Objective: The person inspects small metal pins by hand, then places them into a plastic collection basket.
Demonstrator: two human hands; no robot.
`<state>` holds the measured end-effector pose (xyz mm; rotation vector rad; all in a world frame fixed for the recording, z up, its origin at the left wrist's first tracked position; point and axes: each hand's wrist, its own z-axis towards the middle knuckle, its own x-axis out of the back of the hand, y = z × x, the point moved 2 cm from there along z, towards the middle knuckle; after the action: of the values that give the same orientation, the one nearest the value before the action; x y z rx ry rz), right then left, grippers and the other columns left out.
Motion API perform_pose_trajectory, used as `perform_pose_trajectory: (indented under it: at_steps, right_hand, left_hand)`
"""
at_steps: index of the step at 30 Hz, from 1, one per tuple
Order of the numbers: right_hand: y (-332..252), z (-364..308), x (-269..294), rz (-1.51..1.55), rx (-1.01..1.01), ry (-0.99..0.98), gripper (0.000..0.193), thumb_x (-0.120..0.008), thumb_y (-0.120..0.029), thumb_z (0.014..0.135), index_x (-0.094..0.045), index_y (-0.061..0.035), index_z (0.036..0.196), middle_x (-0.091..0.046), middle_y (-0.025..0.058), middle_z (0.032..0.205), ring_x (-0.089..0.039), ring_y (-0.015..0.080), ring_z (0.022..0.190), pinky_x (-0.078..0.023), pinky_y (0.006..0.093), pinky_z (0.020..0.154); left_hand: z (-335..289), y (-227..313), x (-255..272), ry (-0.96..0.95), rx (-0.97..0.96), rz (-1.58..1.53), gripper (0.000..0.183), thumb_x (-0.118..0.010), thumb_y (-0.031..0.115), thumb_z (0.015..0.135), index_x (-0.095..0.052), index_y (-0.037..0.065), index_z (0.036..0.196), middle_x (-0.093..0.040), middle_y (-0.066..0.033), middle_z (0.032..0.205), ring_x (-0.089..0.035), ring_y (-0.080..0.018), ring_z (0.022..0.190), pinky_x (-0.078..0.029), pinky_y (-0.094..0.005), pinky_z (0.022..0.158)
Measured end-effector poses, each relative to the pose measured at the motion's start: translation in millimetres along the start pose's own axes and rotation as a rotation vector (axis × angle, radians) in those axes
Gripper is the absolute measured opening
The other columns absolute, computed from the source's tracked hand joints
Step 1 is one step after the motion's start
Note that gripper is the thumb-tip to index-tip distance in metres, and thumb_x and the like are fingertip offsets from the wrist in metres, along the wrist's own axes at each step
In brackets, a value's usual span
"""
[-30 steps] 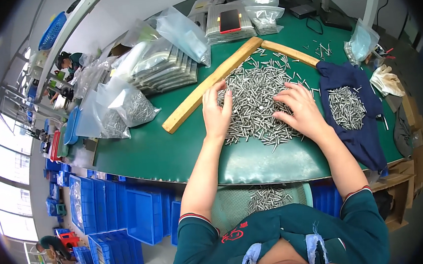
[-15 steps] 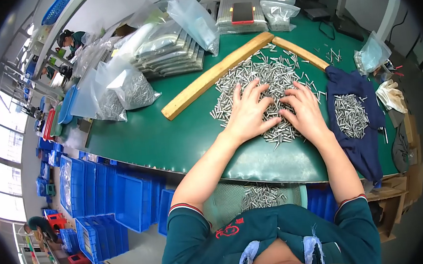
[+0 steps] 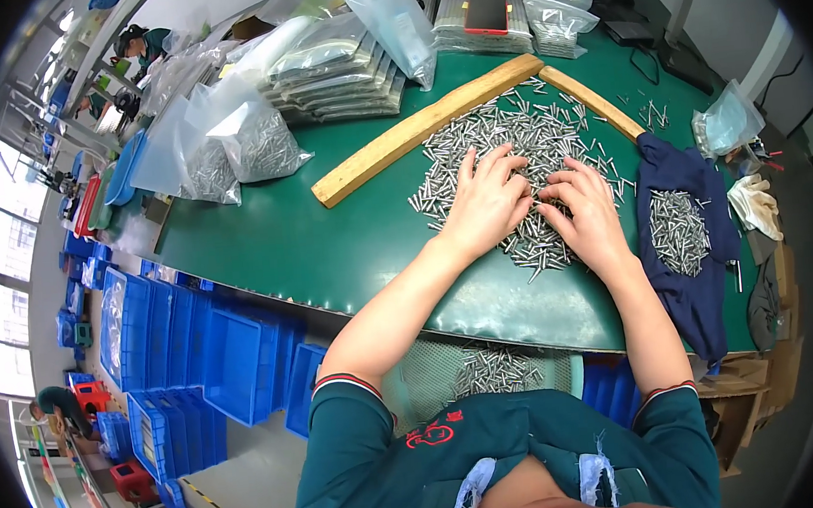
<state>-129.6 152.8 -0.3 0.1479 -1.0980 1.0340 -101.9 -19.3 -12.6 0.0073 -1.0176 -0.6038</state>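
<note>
A heap of small silvery metal pins (image 3: 531,134) lies on the green table in front of me. My left hand (image 3: 490,201) rests on its near left side, fingers curved over the pins, with the thumb drawn in against the index finger. Whatever sits in that pinch is hidden. Facing it, my right hand (image 3: 584,209) bends its fingers on the near right side of the heap. Between its thumb and index fingertips a small metal pin seems to show. The two hands are close together, with a narrow gap between them.
Two wooden bars (image 3: 425,130) form a corner behind the heap. To the right, a navy cloth (image 3: 697,303) bears more pins. Bagged parts (image 3: 260,146) stand at the back left. Below the table edge are a mesh-like green basket (image 3: 426,377) with pins and blue crates (image 3: 243,362).
My left thumb has closed in toward its index finger, and the left fingers have drawn together. My right fingers have curled slightly toward the thumb. The whole view has shifted a little.
</note>
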Motion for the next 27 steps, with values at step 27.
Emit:
perform_pose_trajectory:
  at_steps: [27]
  right_hand:
    - [-4, -11, -9, 0.809, -0.204, 0.035, 0.024, -0.061, -0.007, 0.089, -0.061, -0.0011, 0.113, -0.057, 0.0135, 0.122, -0.052, 0.023, 0.118, -0.039, 0.0345, 0.101]
  left_hand:
    - [7, 23, 25, 0.373, -0.223, -0.378, 0.022, -0.071, 0.012, 0.073, -0.07, 0.012, 0.095, -0.06, -0.0083, 0.113, -0.053, -0.0311, 0.114, -0.04, -0.0416, 0.096]
